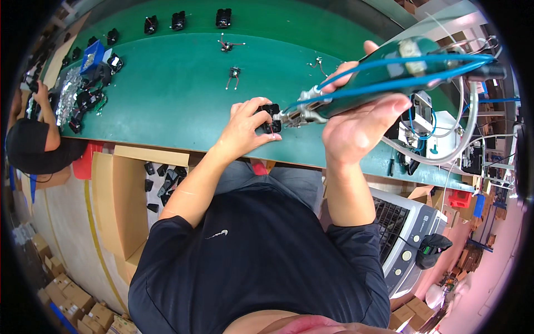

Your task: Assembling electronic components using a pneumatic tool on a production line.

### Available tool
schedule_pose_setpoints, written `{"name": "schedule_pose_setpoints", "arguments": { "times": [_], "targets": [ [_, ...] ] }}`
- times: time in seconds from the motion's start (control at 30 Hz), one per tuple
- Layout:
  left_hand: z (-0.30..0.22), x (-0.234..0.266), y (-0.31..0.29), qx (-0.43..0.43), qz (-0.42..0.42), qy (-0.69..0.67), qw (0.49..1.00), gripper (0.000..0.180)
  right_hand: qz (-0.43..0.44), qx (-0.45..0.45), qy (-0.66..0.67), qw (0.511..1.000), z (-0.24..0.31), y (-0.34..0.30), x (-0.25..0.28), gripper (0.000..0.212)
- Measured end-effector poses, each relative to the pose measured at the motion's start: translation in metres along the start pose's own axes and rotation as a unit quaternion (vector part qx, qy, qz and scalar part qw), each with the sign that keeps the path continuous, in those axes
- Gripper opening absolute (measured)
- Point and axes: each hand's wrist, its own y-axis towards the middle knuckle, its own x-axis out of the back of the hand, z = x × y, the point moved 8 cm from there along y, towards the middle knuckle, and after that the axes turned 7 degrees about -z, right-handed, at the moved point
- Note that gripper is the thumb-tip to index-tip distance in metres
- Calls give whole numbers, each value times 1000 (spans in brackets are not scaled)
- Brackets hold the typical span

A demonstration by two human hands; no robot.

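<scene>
My left hand [243, 129] holds a small black plastic housing [273, 126] on the green bench [178, 97], fingers along its far edge and thumb at its near side. My right hand [356, 131] is wrapped round a dark green power screwdriver [384, 67] with blue air hoses along it. The tool leans over to the right, and its metal nose [300, 114] reaches the housing between my left fingers. The tool's body hides part of my right fingers. Beyond the housing lie small wired parts [235, 73] with red and black leads.
Several black assemblies [178, 21] line the bench's far side. A blue bin [92, 57] and loose parts are at left, near a co-worker [36, 133]. An open carton [125, 200] with black parts stands below my left arm. Hoses [467, 133] loop at right above a grey air cooler [406, 239].
</scene>
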Motion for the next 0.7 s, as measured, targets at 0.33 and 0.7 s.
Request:
{"name": "schedule_pose_setpoints", "arguments": {
  "times": [0.33, 0.7],
  "targets": [
    [0, 0, 3, 11, -2, -7, 1000, 52, -45, -90, 66, 993, -48, -22, 10, 115],
    [-1, 2, 3, 20, -2, -13, 1000, 43, -4, -89, 36, 995, -47, -23, 7, 111]
  ]
}}
